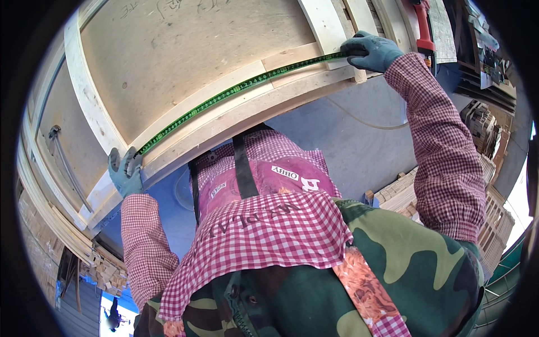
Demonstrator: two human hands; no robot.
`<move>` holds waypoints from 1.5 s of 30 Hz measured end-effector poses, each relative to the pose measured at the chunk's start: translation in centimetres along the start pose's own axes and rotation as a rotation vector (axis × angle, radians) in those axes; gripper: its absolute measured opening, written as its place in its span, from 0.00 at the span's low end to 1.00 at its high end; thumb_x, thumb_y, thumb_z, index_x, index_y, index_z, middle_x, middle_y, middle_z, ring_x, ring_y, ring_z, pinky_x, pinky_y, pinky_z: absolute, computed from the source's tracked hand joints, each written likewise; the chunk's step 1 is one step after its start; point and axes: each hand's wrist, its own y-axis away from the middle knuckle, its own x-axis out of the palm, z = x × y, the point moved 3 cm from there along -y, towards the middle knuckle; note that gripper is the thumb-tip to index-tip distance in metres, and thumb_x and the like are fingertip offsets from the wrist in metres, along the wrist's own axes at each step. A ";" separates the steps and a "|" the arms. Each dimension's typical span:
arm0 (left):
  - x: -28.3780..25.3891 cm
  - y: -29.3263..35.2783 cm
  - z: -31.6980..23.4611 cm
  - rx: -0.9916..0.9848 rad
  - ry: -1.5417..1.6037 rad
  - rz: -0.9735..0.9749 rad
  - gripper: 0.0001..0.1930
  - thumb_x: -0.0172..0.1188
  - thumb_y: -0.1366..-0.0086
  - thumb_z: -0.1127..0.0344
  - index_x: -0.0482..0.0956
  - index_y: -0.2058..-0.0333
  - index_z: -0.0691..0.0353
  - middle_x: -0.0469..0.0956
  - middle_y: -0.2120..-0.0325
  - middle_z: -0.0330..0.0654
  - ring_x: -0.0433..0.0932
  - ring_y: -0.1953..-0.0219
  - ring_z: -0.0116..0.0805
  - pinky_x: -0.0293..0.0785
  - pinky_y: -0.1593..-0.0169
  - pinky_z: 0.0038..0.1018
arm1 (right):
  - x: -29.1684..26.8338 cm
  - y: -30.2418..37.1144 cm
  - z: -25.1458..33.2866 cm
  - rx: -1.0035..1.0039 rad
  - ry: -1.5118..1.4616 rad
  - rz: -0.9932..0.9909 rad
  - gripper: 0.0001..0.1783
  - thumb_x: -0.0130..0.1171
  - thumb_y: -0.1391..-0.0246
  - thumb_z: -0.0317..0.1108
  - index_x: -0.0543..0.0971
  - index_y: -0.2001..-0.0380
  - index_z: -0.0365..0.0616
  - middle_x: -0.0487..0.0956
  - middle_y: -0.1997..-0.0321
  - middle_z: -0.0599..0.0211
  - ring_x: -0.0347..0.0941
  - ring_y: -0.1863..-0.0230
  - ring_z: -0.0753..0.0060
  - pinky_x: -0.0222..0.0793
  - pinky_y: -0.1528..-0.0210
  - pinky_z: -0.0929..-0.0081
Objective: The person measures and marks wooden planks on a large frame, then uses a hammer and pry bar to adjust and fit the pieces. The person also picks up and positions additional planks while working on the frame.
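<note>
A black tape measure blade with green markings (236,90) stretches along the near edge rail of a wooden frame (224,132). My left hand (126,173), in a grey-blue glove, pinches the tape's left end where an upright slat (90,84) meets the rail. At the right end, my right hand (375,51), also gloved, closes on the tape beside another pale slat (325,25). My right fingers partly hide that end, and I cannot make out the tape's case. Behind the tape lies a flat plywood panel (185,62) with handwriting on it.
A red tool (423,28) lies at the upper right. On the left panel rests a long metal bar tool (66,163). Stacked wood strips (398,191) stand on the grey floor (353,135) at the right, with more wood pieces (109,269) at lower left. A thin hose (370,124) crosses the floor.
</note>
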 end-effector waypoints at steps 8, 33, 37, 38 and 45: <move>-1.0 -0.6 2.0 0.079 -0.069 0.017 0.36 0.64 0.49 0.85 0.63 0.40 0.63 0.55 0.38 0.45 0.66 0.41 0.39 0.72 0.42 0.28 | 0.0 0.1 0.2 -0.022 0.012 -0.029 0.22 0.56 0.46 0.50 0.74 0.47 0.63 0.72 0.51 0.70 0.71 0.46 0.67 0.67 0.40 0.68; -1.8 -0.8 4.7 0.068 -0.186 -0.077 0.45 0.65 0.40 0.58 0.44 0.32 0.51 0.45 0.31 0.44 0.54 0.34 0.38 0.58 0.35 0.29 | 0.8 0.7 0.9 0.023 0.134 -0.115 0.22 0.56 0.46 0.52 0.74 0.47 0.67 0.73 0.51 0.74 0.73 0.48 0.68 0.68 0.41 0.68; -1.7 -0.8 4.5 0.050 -0.183 -0.077 0.46 0.65 0.40 0.58 0.44 0.31 0.51 0.46 0.31 0.45 0.56 0.35 0.38 0.60 0.36 0.29 | 1.2 0.7 0.9 0.042 0.155 -0.122 0.23 0.56 0.46 0.52 0.73 0.46 0.68 0.73 0.50 0.74 0.73 0.47 0.68 0.69 0.42 0.67; -1.6 -0.6 4.1 0.028 -0.161 -0.074 0.46 0.65 0.40 0.58 0.43 0.31 0.52 0.46 0.31 0.45 0.57 0.35 0.38 0.60 0.36 0.29 | 1.3 0.7 0.8 0.035 0.151 -0.131 0.22 0.56 0.46 0.52 0.73 0.46 0.68 0.73 0.50 0.74 0.73 0.47 0.67 0.69 0.42 0.67; -0.6 1.9 1.8 0.067 -0.106 -0.106 0.42 0.62 0.37 0.55 0.47 0.32 0.56 0.49 0.33 0.51 0.56 0.35 0.42 0.59 0.36 0.31 | 0.6 1.2 1.3 -0.080 0.049 -0.226 0.18 0.57 0.48 0.46 0.77 0.52 0.62 0.74 0.54 0.68 0.74 0.52 0.61 0.71 0.49 0.65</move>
